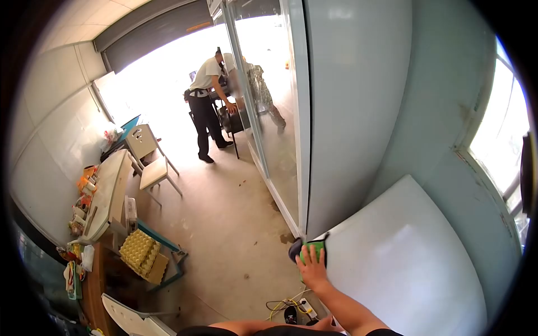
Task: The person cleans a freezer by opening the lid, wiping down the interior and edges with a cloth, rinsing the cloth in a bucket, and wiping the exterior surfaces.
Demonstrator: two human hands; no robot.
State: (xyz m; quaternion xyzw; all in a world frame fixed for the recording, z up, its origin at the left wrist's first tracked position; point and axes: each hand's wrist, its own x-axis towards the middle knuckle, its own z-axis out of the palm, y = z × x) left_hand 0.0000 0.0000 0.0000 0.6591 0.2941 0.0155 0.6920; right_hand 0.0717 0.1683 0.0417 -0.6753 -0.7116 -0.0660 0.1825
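My right hand (312, 267) reaches forward with its fingers spread over a green cloth (318, 249) with dark edging. The cloth is pressed at the near-left corner of a large white glossy surface (398, 257). Beside it is a dark rounded thing (294, 250) that I cannot identify. My left forearm (246, 326) lies across the bottom edge of the view. What seems to be my left hand (324, 325) shows only in part near the bottom, its fingers hidden, so its grip cannot be made out.
A glass partition (277, 123) stands ahead. Beyond, a person (206, 89) bends over a dark chair (231, 120). Cables and a power strip (307, 308) lie on the floor. To the left are a cluttered table (109, 190), a pale chair (154, 172) and egg trays (140, 252).
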